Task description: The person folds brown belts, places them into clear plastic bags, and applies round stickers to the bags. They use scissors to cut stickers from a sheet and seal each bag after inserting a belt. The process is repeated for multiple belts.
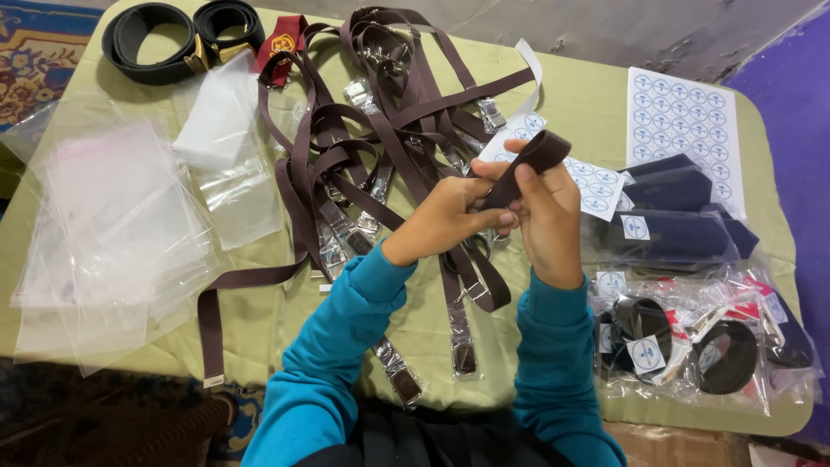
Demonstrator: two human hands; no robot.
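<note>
At my left, clear plastic bags (112, 225) lie over the yellow-green tablecloth (285, 320); a patterned rug (39, 52) shows beyond. My left hand (450, 216) and right hand (545, 216) pinch a folded brown belt (532, 160) above the brown belts (380, 130). Round sticker sheet (683, 130) and bagged belts (692, 346) lie right. My fingertips hide the belt's end.

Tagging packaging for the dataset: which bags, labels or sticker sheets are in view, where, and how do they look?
Sticker sheet: table's far right, white, rows of round blue-and-white stickers.
Partly used sticker sheet: behind the right hand, same stickers.
Empty clear bags: left, loose pile.
Bagged coiled belts: near right, clear bags with round stickers.
Bagged navy items: right, clear wrap, one sticker.
</note>
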